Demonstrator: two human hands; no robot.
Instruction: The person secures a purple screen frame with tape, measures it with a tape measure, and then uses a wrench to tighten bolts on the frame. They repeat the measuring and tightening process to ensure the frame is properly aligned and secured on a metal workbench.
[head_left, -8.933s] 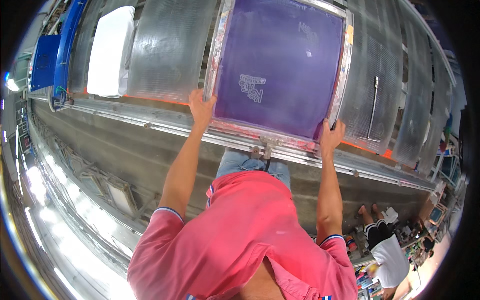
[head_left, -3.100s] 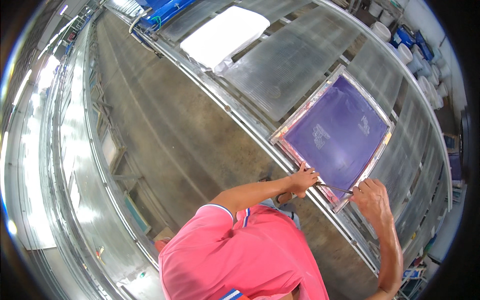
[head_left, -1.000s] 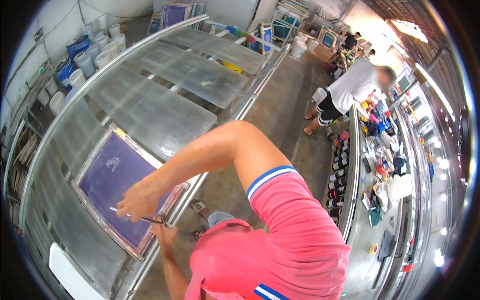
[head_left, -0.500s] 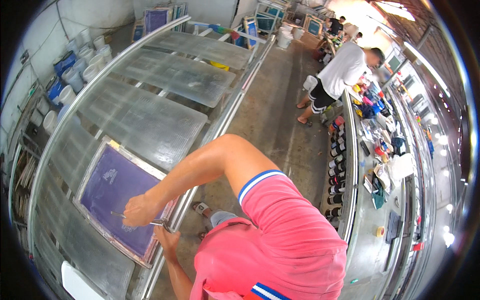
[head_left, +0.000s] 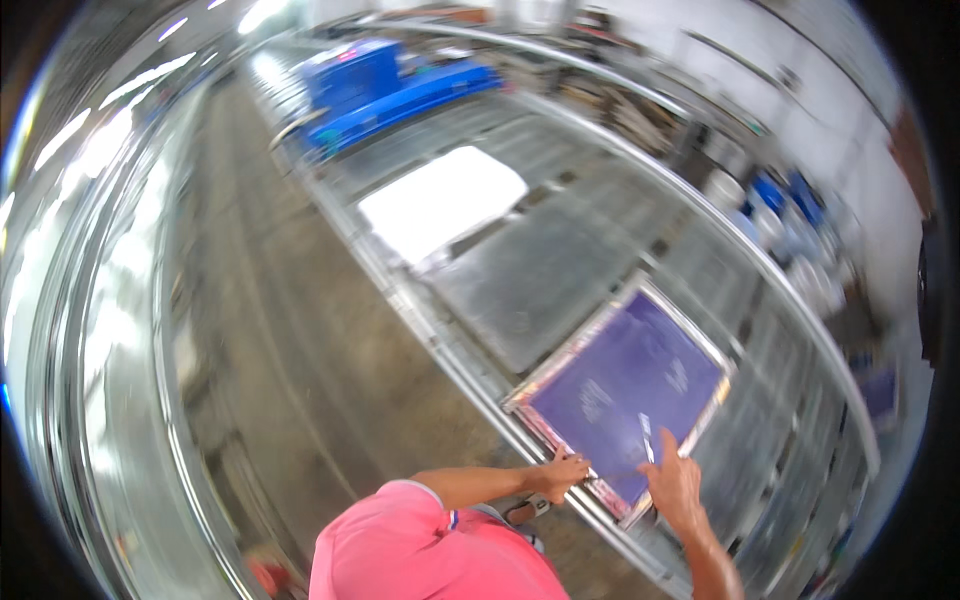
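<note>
A purple-meshed printing screen [head_left: 625, 365] in a pale, stained frame lies on the long table, with two whitish patterns on its mesh. At its near edge my left hand [head_left: 560, 474] is closed, with its fingertips around something small that I cannot make out. My right hand [head_left: 676, 485] is over the screen's lower corner, its thumb and forefinger at a slim silvery tool, apparently a wrench [head_left: 646, 437]. Motion blurs this tool, and its far end is not distinct. The fingers of the right hand are partly bent around its lower end.
Glassy grey panels [head_left: 530, 290] line the table, with a bright white sheet [head_left: 445, 203] on one. A blue box-like machine [head_left: 350, 78] stands at the table's far end. Metal rails [head_left: 425, 335] edge the table beside a concrete aisle [head_left: 265, 270]. Buckets [head_left: 770, 220] stand along the wall.
The view has swung round, so the screen now appears at the right. My right hand has shifted, and the tool's angle differs. My left hand stays by the screen's near edge.
</note>
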